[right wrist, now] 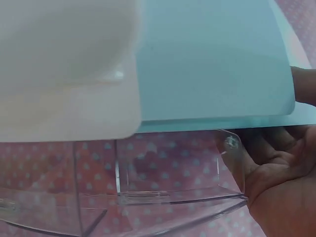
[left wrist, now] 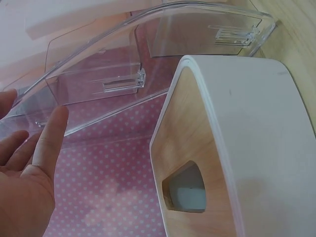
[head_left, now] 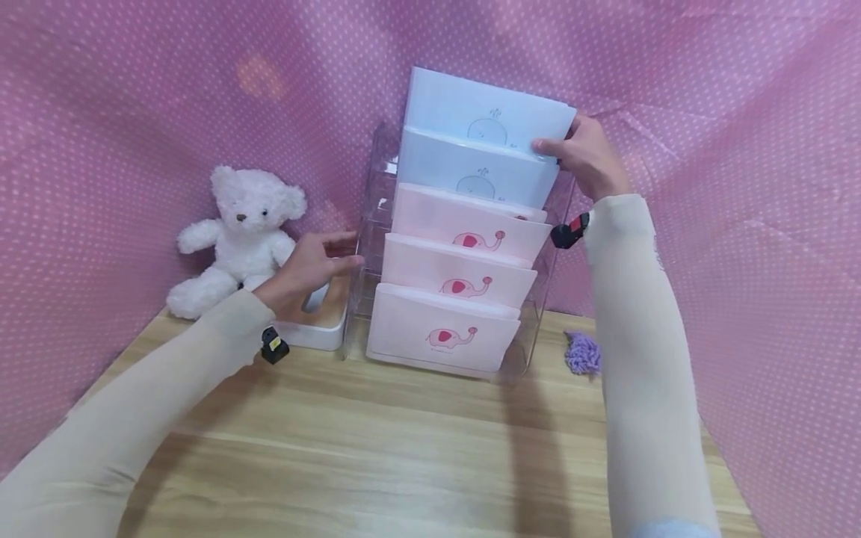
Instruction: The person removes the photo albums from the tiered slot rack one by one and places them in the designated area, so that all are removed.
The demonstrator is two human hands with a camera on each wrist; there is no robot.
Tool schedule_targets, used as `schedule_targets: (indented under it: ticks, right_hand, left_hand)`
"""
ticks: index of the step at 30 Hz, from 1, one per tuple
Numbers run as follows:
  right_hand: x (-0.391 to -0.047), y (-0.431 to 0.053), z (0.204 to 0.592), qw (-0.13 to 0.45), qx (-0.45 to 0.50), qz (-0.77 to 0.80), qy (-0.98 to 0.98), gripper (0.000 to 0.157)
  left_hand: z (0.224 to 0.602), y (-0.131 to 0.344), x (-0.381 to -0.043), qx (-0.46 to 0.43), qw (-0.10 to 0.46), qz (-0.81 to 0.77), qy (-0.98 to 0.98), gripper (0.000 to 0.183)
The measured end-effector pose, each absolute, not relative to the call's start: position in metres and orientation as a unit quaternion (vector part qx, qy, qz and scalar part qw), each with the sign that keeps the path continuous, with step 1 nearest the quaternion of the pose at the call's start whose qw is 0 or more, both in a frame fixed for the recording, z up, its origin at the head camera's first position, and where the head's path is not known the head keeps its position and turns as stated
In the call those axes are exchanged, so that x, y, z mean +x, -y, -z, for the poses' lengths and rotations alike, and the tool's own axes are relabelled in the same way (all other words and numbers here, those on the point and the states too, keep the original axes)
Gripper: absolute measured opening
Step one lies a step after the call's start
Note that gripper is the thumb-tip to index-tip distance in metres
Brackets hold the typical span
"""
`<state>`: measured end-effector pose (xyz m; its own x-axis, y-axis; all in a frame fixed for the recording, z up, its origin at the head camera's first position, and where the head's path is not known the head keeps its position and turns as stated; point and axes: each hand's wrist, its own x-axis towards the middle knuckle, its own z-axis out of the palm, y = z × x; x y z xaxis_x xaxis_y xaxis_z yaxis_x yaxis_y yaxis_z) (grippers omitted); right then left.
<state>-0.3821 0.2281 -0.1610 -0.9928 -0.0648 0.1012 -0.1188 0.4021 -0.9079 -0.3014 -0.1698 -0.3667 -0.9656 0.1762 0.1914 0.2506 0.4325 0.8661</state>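
Note:
A tall clear plastic rack [head_left: 538, 329] holds stacked tiers of thin booklets. Its top tier carries a light-blue booklet with a whale drawing [head_left: 464, 104], and a second blue whale booklet [head_left: 437, 161] sits just below. Pale pink booklets with a red elephant [head_left: 403, 321] fill the lower tiers. My right hand [head_left: 588, 157] pinches the top blue booklet at its right edge, thumb in front and fingers behind. At the rack's left side, my left hand [head_left: 312, 261] has its fingers extended near the clear side panel [left wrist: 94, 64]; whether they touch it, I cannot tell.
Left of the rack stands a white box [left wrist: 252, 108] with a wooden top and a cut-out hole. A white teddy bear [head_left: 249, 232] sits behind my left hand. A purple crocheted piece [head_left: 582, 354] lies right on the wooden table [head_left: 350, 448]. Pink dotted cloth [head_left: 134, 90] surrounds everything.

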Motion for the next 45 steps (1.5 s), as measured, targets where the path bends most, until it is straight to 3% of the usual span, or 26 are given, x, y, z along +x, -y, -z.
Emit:
schedule_targets:
  ticks: [7, 22, 32, 45]
  right_hand:
    - [-0.383, -0.224, 0.163, 0.025, 0.048, -0.543, 0.838, 0.059]
    - [-0.38, -0.213, 0.166, 0.085, -0.014, -0.496, 0.864, 0.057]
    - [-0.382, -0.215, 0.162, 0.164, -0.009, -0.529, 0.832, 0.051]
    - [-0.362, -0.227, 0.136, 0.337, 0.033, -0.663, 0.668, 0.025]
  left_hand:
    - [0.369, 0.17, -0.303, -0.122, 0.036, 0.535, 0.836, 0.059]
    - [0.37, 0.174, -0.295, -0.107, 0.033, 0.514, 0.85, 0.059]
    - [0.369, 0.173, -0.296, -0.107, 0.038, 0.517, 0.848, 0.058]
    - [0.371, 0.168, -0.299, -0.097, 0.022, 0.554, 0.827, 0.057]
